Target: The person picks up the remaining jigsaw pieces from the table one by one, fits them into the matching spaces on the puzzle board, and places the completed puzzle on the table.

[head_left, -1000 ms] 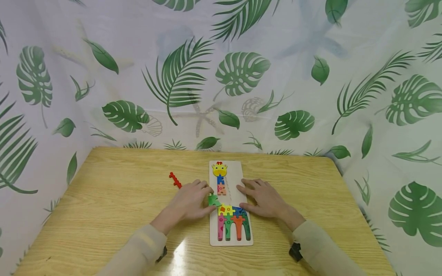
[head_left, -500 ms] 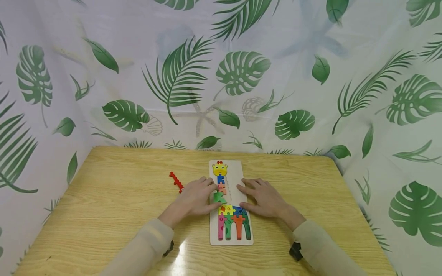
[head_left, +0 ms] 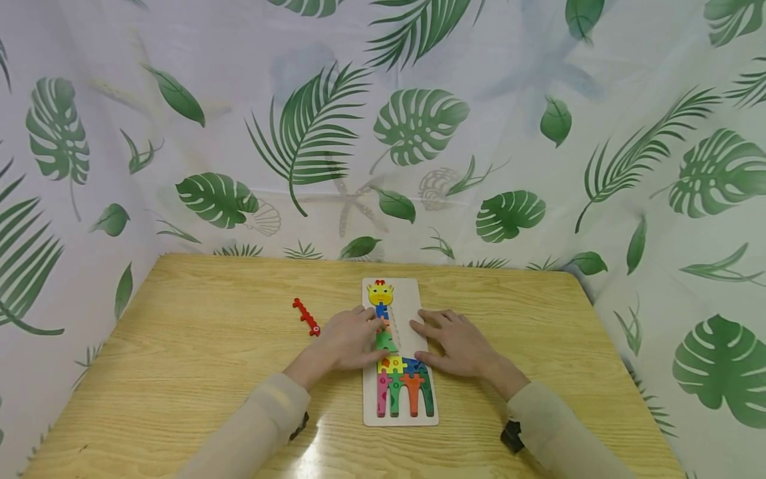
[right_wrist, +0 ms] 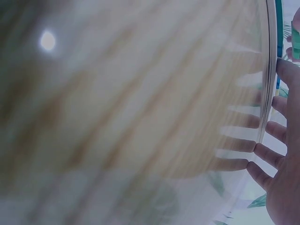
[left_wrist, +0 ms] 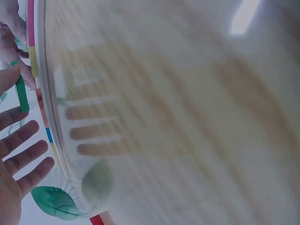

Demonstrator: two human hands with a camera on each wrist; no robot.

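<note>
A green puzzle piece [head_left: 385,343] is pinched between thumb and forefinger of my left hand [head_left: 349,340], over the neck gap of a giraffe puzzle board [head_left: 409,313]. In the left wrist view the green piece [left_wrist: 21,91] is tilted and raised off the board, and the other fingers are spread. Above the gap sit the giraffe's yellow head [head_left: 380,294] and blue and orange neck pieces; below it are the yellow and blue body pieces and several coloured legs. My right hand [head_left: 457,342] rests along the board's right edge, its fingers fairly straight and touching the rim.
A slim red puzzle piece [head_left: 306,317] lies on the wooden table [head_left: 209,319], left of the board and just beyond my left hand. A leaf-patterned cloth [head_left: 335,133] hangs behind the table and along its sides.
My left hand has moved right, carrying the green piece from the board's left edge over the neck gap. More of the red piece now shows. The right hand stays in place.
</note>
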